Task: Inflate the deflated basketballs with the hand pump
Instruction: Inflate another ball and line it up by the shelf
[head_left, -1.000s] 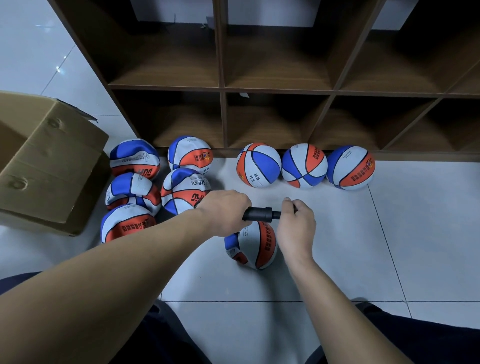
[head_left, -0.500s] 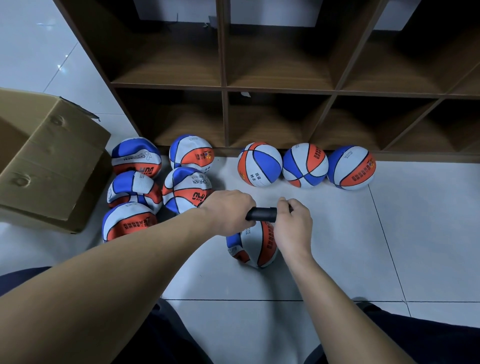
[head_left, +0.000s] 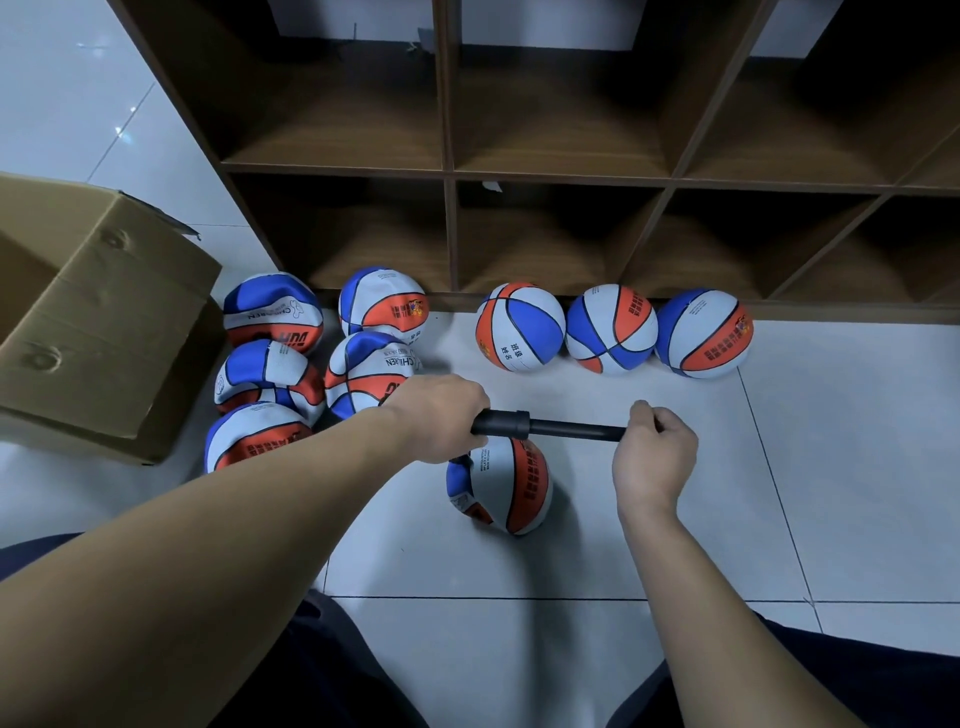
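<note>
Left hand (head_left: 441, 413) gripping black pump (head_left: 540, 427) barrel; right hand (head_left: 657, 447) gripping handle end, rod showing; basketball (head_left: 501, 483) lying on floor beneath.

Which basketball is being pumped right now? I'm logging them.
The lone basketball lying directly beneath the hand pump, apart from the left cluster and the three by the shelf.

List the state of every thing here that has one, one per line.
Hand pump: extended, rod pulled out.
Left hand: grips the pump barrel.
Right hand: grips the pump handle.
Basketball under the pump: partly flat, on the floor.
Five balls by the box: dented, deflated.
Three balls by the shelf: round, inflated.
Cardboard box: open.
</note>
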